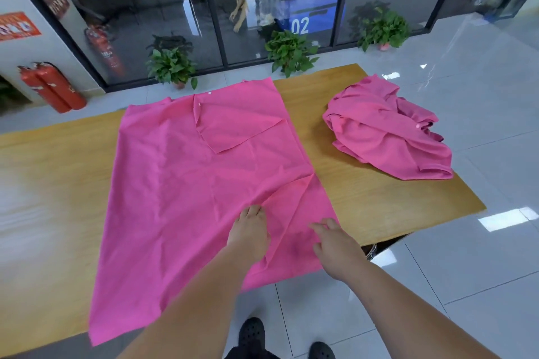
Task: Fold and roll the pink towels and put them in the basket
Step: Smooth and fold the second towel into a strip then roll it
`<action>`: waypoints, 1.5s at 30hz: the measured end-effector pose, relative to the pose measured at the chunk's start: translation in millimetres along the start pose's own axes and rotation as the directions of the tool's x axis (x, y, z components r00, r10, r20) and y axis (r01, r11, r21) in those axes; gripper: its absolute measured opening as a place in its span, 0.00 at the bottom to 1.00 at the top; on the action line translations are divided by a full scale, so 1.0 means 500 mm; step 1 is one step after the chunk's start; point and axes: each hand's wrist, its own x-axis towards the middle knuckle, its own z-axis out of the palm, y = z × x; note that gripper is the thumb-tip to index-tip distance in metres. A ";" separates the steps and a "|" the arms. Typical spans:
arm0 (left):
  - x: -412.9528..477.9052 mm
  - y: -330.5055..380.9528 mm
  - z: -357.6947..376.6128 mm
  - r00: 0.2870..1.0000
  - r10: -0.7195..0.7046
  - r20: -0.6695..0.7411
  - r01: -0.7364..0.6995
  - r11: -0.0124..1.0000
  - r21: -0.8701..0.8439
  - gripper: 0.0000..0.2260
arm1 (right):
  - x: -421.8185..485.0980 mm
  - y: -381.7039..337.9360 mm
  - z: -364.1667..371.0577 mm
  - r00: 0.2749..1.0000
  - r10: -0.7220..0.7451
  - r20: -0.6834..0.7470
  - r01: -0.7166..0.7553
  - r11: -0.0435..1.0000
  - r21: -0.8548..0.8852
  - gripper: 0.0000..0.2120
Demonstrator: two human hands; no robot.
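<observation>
item 1, towel (186, 183): pink, spread in a single layer across the middle of the table (49, 178), its near edge hanging over the table's near side. a flap (242, 128) at the far right is turned back on itself. creases run up from the near right, where the hands are. not folded, not rolled.

item 2, pile (385, 131): pink cloth, crumpled, at the far right of the table, well apart from the towel. the number of towels in it cannot be told. untouched.

item 3, left hand (249, 230): palm down on the near right part of the towel, fingers fairly straight, tips pressing at the foot of a crease. nothing gripped, as far as can be seen.

item 4, right hand (335, 242): just right of the left hand, at the towel's right edge, fingers loosely spread and touching the cloth. no grip seen.

item 5, basket: not in view.

status, judged: early. the towel is at the laying-out and smoothing stage. no rolled towel appears anywhere on the table. left to do: straighten the flap, fold, roll and place this towel, then do the same for everything in the pile.
</observation>
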 end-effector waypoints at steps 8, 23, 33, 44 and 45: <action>-0.090 0.178 0.027 0.958 0.279 -0.059 -0.283 0.905 -0.319 0.32 | -0.036 0.043 -0.001 0.949 0.279 -0.150 -0.082 0.676 0.732 0.15; -0.172 0.171 0.076 0.970 0.076 -0.233 -0.120 0.976 -0.180 0.25 | -0.034 0.048 -0.068 0.954 0.288 0.087 -0.161 0.247 0.955 0.08; -0.191 0.077 0.094 0.907 0.006 -0.422 0.044 0.993 0.109 0.12 | -0.057 0.121 -0.055 0.923 0.382 0.043 -0.253 0.519 0.816 0.05; -0.210 0.078 0.159 0.947 -0.017 -0.322 0.077 0.982 0.173 0.16 | -0.064 0.182 0.019 0.899 0.434 0.049 -0.348 0.644 0.681 0.04; -0.213 0.080 0.165 0.953 -0.045 -0.298 0.096 0.983 0.159 0.16 | -0.060 0.184 0.024 0.897 0.440 0.043 -0.357 0.663 0.658 0.04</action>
